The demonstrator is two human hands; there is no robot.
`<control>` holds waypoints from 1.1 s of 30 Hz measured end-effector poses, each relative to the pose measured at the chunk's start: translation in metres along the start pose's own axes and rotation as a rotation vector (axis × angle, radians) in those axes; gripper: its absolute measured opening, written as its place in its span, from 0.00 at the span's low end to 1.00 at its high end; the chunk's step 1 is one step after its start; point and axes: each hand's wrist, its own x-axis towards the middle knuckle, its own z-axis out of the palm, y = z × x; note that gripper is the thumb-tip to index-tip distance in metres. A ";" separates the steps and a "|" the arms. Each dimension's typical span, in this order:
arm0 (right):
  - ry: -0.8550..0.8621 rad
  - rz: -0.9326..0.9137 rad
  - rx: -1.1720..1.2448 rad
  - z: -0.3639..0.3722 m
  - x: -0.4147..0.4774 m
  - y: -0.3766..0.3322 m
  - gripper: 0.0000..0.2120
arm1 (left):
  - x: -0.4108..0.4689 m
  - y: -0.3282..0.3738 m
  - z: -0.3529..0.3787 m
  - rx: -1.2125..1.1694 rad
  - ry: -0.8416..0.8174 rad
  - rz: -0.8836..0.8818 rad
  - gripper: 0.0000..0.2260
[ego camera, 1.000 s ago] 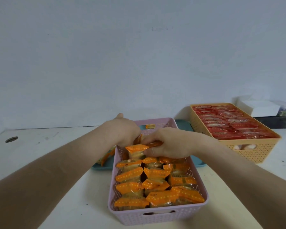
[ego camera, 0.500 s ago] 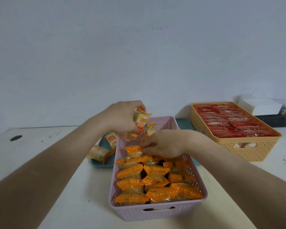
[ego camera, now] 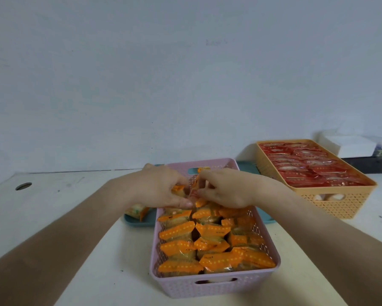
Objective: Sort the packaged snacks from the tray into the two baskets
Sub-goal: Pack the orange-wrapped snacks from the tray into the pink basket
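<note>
Left grip (ego camera: 161, 188) pinching an orange packet (ego camera: 177, 188), right grip (ego camera: 225, 188) pinching a second packet (ego camera: 199, 184), both at the pink basket's (ego camera: 216, 289) 12 o'clock end, orange basket (ego camera: 331, 203) of red packets (ego camera: 313, 168) at 2 o'clock.

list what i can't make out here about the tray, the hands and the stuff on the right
Head view:
- teal tray: mostly hidden behind the pink basket and both forearms, so the leftover count is unknown.
- right hand: curled fingers, beside the left hand gripping an orange packet, hide whether it holds one.
- red packets: print too small, blurred.
- dark container: cut off by the right edge, contents covered by a white box.
</note>
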 end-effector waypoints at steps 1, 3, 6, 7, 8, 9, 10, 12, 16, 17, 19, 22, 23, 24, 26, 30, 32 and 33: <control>0.019 0.012 -0.002 -0.001 -0.001 0.002 0.14 | 0.001 0.001 0.001 0.062 0.052 0.015 0.14; 0.042 0.034 -0.031 -0.001 -0.002 0.003 0.14 | 0.001 0.003 0.004 0.131 0.155 0.056 0.15; 0.054 0.029 -0.051 0.001 -0.001 0.005 0.15 | 0.001 0.009 0.006 0.157 0.156 0.079 0.18; 0.058 0.026 -0.036 0.000 -0.001 0.005 0.15 | 0.002 0.008 0.005 0.103 0.101 0.060 0.23; 0.074 0.028 -0.019 -0.002 -0.001 0.005 0.15 | 0.003 0.007 0.001 0.016 0.038 0.036 0.29; 0.104 0.036 -0.009 -0.004 0.001 0.007 0.14 | 0.006 0.005 -0.003 -0.072 -0.010 0.010 0.34; 0.151 0.044 -0.016 -0.007 0.003 0.010 0.13 | 0.009 0.002 -0.007 -0.146 -0.017 -0.006 0.34; 0.218 0.059 -0.060 -0.014 0.012 0.015 0.12 | 0.019 -0.001 -0.014 -0.221 0.069 -0.026 0.26; 0.055 0.065 -0.127 -0.013 0.033 0.015 0.22 | 0.040 0.008 -0.021 -0.038 0.000 -0.104 0.06; -0.005 0.057 -0.142 -0.011 0.036 0.013 0.23 | 0.045 0.012 -0.019 0.025 -0.061 -0.137 0.08; -0.067 0.017 -0.163 -0.008 0.038 0.009 0.23 | 0.053 0.015 -0.014 0.060 -0.130 -0.184 0.10; -0.003 0.017 -0.172 -0.005 0.041 0.010 0.21 | 0.061 0.017 -0.011 0.040 -0.133 -0.224 0.17; 0.042 0.027 -0.197 -0.004 0.042 0.011 0.22 | 0.063 0.017 -0.010 0.019 -0.136 -0.243 0.19; 0.084 0.031 -0.218 -0.002 0.043 0.012 0.22 | 0.065 0.016 -0.008 -0.005 -0.136 -0.263 0.21; 0.152 0.018 -0.200 -0.001 0.043 0.016 0.20 | 0.068 0.016 -0.005 -0.051 -0.111 -0.280 0.25; 0.256 0.047 -0.072 -0.009 0.032 0.025 0.10 | 0.074 0.015 0.004 -0.107 -0.043 -0.308 0.19; 0.298 0.070 -0.011 -0.010 0.026 0.029 0.12 | 0.076 0.015 0.006 -0.108 -0.009 -0.320 0.13; 0.300 0.074 0.011 -0.010 0.024 0.030 0.14 | 0.076 0.014 0.005 -0.127 0.006 -0.323 0.11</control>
